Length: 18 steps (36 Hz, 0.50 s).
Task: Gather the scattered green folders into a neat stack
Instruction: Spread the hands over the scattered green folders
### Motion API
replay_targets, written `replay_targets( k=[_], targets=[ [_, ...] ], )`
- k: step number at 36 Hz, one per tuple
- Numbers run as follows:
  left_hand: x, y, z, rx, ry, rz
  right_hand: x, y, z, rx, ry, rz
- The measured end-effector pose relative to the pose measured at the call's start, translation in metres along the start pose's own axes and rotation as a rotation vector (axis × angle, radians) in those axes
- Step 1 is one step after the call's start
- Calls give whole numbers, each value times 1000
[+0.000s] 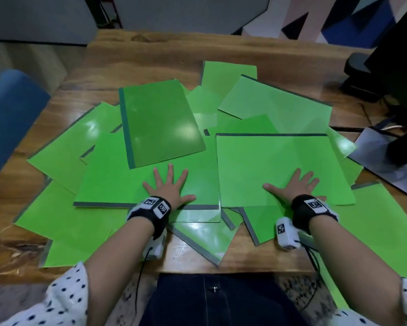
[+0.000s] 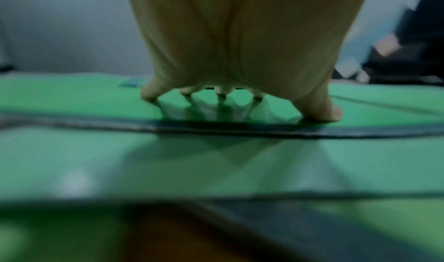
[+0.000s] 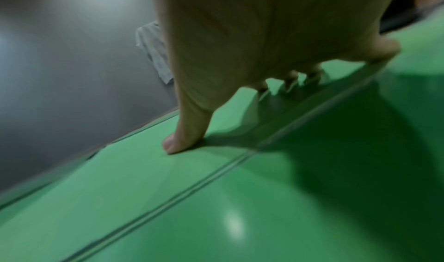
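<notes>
Surface: you had a wooden table point(image 1: 150, 55) before you.
Load: green folders point(image 1: 275, 170) lay scattered and overlapping across it, some overhanging its edges.

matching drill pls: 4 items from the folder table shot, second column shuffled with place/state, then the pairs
1. left hand
2. right hand
3. dark-spined folder
4. blue chair

A. beside the table's left edge
B. flat, fingers spread, on the folder with its grey spine nearest the person
C. lies on top of the pile, beyond the left hand
D. flat on the folder with its spine on the far side

Pairs: 1-B, 2-D, 3-C, 4-A
</notes>
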<state>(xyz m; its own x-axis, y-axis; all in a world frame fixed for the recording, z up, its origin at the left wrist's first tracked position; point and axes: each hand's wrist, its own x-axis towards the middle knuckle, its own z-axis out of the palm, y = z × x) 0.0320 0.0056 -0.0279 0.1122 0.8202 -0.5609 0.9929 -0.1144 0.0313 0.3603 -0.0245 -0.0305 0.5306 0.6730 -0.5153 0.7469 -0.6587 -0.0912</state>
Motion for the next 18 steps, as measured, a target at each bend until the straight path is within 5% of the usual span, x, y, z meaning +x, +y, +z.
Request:
replay_targets(
  k=[12, 15, 18],
  targets=[
    [-13, -46, -14, 324, -105, 308, 22, 20, -34, -251, -20, -260],
    [-16, -41, -20, 161, -75, 259, 8, 17, -37, -148, 60, -173],
    [-22, -33, -21, -85, 66, 95, -5, 8, -44, 224, 173, 168]
  ],
)
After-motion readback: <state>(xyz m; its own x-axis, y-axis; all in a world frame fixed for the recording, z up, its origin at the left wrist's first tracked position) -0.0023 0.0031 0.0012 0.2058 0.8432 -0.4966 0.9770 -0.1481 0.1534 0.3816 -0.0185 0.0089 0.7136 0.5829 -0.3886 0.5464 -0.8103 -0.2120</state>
